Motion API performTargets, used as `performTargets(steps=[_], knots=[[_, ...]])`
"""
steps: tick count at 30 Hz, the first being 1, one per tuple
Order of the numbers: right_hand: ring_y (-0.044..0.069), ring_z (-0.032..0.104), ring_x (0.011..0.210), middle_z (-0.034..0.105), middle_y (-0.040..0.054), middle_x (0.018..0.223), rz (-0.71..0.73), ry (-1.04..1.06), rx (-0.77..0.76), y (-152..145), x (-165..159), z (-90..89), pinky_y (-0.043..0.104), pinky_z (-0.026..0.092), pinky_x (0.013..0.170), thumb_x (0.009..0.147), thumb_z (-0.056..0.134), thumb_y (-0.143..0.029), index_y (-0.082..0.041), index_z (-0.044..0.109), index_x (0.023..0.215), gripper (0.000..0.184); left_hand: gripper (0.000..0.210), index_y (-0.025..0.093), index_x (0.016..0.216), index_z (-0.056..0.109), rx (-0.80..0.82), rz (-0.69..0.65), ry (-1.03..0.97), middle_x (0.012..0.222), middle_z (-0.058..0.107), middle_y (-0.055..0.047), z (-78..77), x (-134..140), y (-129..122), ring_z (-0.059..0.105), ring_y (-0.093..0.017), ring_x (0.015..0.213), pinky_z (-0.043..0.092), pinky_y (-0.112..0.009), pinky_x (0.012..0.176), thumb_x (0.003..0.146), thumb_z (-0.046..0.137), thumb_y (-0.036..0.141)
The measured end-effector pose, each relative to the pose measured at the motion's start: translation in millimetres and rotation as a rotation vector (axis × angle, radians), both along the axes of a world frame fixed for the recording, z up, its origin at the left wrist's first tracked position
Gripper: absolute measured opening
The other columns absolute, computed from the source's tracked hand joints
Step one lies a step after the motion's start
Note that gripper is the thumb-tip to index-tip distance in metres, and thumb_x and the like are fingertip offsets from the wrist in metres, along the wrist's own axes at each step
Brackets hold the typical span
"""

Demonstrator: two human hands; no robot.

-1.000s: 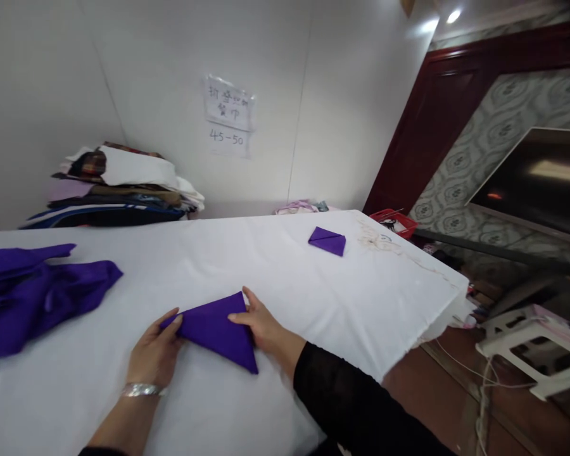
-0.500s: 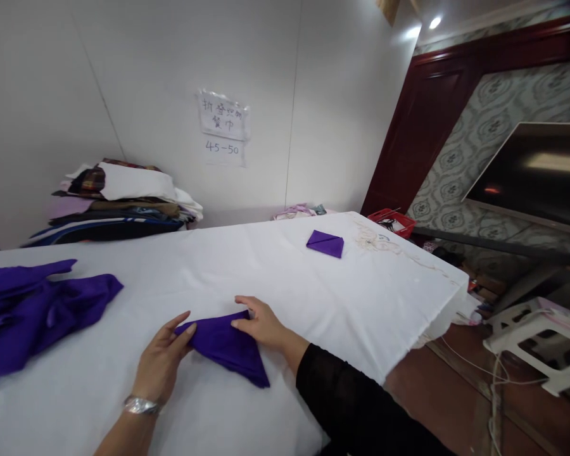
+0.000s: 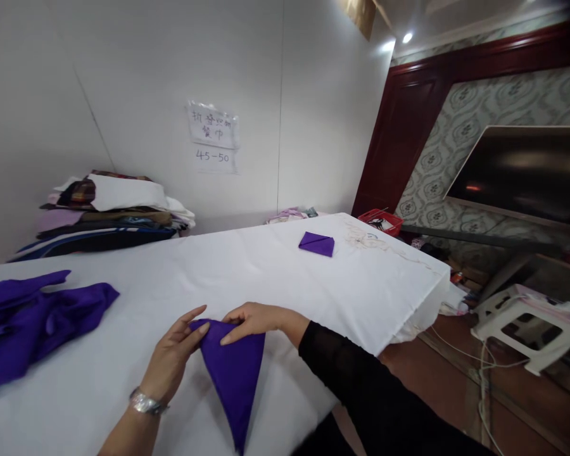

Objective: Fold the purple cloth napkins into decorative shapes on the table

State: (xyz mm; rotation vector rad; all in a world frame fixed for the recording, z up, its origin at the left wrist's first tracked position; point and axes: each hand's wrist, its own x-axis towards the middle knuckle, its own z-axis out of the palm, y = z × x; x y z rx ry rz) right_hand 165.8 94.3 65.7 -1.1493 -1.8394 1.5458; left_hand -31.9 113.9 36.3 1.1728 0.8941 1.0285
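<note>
A folded purple cloth napkin hangs between my two hands as a triangle, its point toward me. My left hand pinches its upper left corner between thumb and fingers. On the upper edge, my right hand grips with the thumb in front; its fingers are partly hidden behind the cloth. A second napkin, folded into a small flat packet, lies farther back on the white-covered table. To the left is a loose, crumpled heap of purple cloth.
A stack of folded clothes stands against the wall behind the table. Beyond the far right corner is a red basket. A white plastic stool and a cable are on the floor at right.
The napkin has turned from lying slanted to the right to hanging with its point toward me. My right hand has shifted left along the upper edge, closer to my left hand.
</note>
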Motion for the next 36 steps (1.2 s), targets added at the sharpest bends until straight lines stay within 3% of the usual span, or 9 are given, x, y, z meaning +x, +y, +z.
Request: performTargets(steps=[3, 6, 10, 13, 18, 21, 29, 36], knots=[[0.012, 0.059, 0.074, 0.064, -0.0021, 0.086, -0.015, 0.125, -0.177, -13, 7, -2.7, 0.023, 0.045, 0.072, 0.061, 0.077, -0.031, -0.019, 0.065, 0.096, 0.039, 0.068, 0.019, 0.117, 0.056, 0.0, 0.005, -0.031, 0.064, 0.06, 0.003, 4.1, 1, -6, 0.054, -0.011, 0.06, 0.046, -0.021, 0.056, 0.055, 0.079, 0.038], [0.011, 0.059, 0.074, 0.064, -0.0007, 0.087, -0.146, 0.317, -0.303, -34, 10, -18.0, 0.026, 0.046, 0.074, 0.054, 0.082, -0.026, -0.019, 0.065, 0.096, 0.046, 0.068, 0.019, 0.113, 0.058, -0.045, 0.076, -0.091, 0.058, 0.056, 0.006, 9.7, 0, -12, 0.052, -0.01, 0.056, 0.044, -0.019, 0.052, 0.052, 0.081, 0.037], [0.012, 0.06, 0.075, 0.065, 0.0013, 0.09, -0.383, 0.692, -0.322, -64, -5, -39.4, 0.027, 0.047, 0.073, 0.057, 0.08, -0.026, -0.018, 0.062, 0.103, 0.049, 0.063, 0.018, 0.104, 0.063, -0.125, 0.195, -0.2, 0.053, 0.05, 0.008, 15.6, 2, -21, 0.049, -0.007, 0.051, 0.041, -0.016, 0.048, 0.046, 0.082, 0.033], [0.015, 0.062, 0.081, 0.066, 0.0045, 0.093, -0.454, 0.9, -0.302, -83, -28, -47.5, 0.028, 0.047, 0.078, 0.062, 0.076, -0.029, -0.016, 0.062, 0.103, 0.046, 0.058, 0.017, 0.099, 0.064, -0.145, 0.229, -0.232, 0.055, 0.051, 0.008, 18.5, 6, -32, 0.05, -0.008, 0.052, 0.042, -0.018, 0.049, 0.045, 0.081, 0.03], [0.02, 0.064, 0.087, 0.068, 0.0068, 0.092, -0.502, 0.932, -0.37, -102, -50, -42.3, 0.034, 0.045, 0.085, 0.059, 0.076, -0.026, -0.013, 0.062, 0.105, 0.049, 0.055, 0.017, 0.095, 0.065, -0.12, 0.269, -0.215, 0.05, 0.046, 0.01, 22.0, 7, -52, 0.048, -0.007, 0.049, 0.042, -0.017, 0.047, 0.045, 0.081, 0.031], [0.021, 0.064, 0.086, 0.069, 0.0062, 0.087, -0.539, 0.92, -0.32, -112, -47, -34.0, 0.036, 0.045, 0.087, 0.059, 0.074, -0.023, -0.012, 0.063, 0.102, 0.046, 0.051, 0.016, 0.09, 0.066, -0.071, 0.296, -0.195, 0.048, 0.041, 0.011, 23.8, 3, -61, 0.048, -0.006, 0.049, 0.047, -0.019, 0.051, 0.043, 0.081, 0.031], [0.019, 0.065, 0.076, 0.07, 0.0038, 0.081, -0.64, 0.903, -0.22, -124, -18, -24.3, 0.035, 0.047, 0.082, 0.061, 0.074, -0.024, -0.013, 0.063, 0.097, 0.039, 0.048, 0.014, 0.088, 0.065, -0.048, 0.222, -0.156, 0.054, 0.052, 0.007, 32.8, 23, -72, 0.053, -0.009, 0.053, 0.051, -0.024, 0.057, 0.046, 0.079, 0.032], [0.018, 0.065, 0.069, 0.071, 0.0027, 0.077, -0.734, 0.876, -0.15, -119, 25, -20.6, 0.031, 0.05, 0.073, 0.06, 0.073, -0.021, -0.014, 0.066, 0.091, 0.032, 0.039, 0.012, 0.087, 0.062, -0.101, 0.143, -0.138, 0.064, 0.062, 0.001, 27.2, 62, -53, 0.059, -0.01, 0.057, 0.052, -0.026, 0.06, 0.052, 0.075, 0.023]])
